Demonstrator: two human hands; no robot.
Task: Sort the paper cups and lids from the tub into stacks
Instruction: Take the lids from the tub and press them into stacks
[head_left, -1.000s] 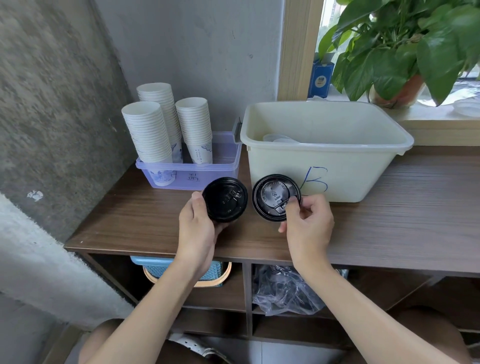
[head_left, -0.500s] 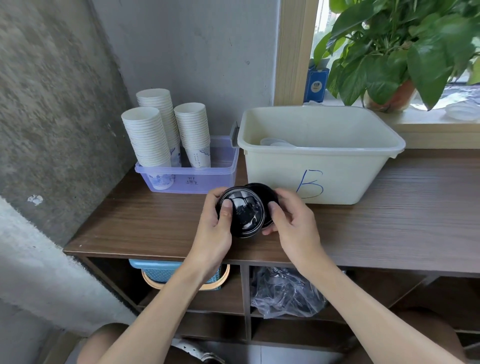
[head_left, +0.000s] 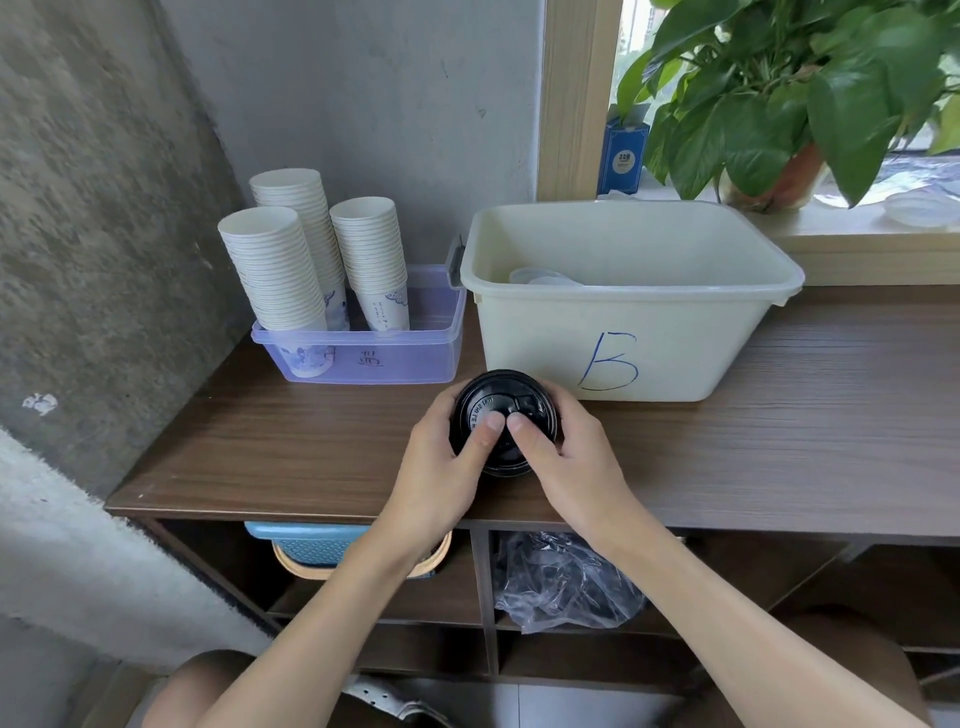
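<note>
Both my left hand (head_left: 441, 467) and right hand (head_left: 566, 462) curl round the black lids (head_left: 506, 395), thumbs pressing on top; I'd squeeze evenly so they nest flush.

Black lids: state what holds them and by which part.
The left hand and right hand hold the black lids by the outer rim, one each side, thumbs pressing the top face.

You face a dark wooden desk (head_left: 260, 447) against rough grey walls (head_left: 104, 208); daylight enters the wood-framed window (head_left: 576, 93) on your right.
</note>
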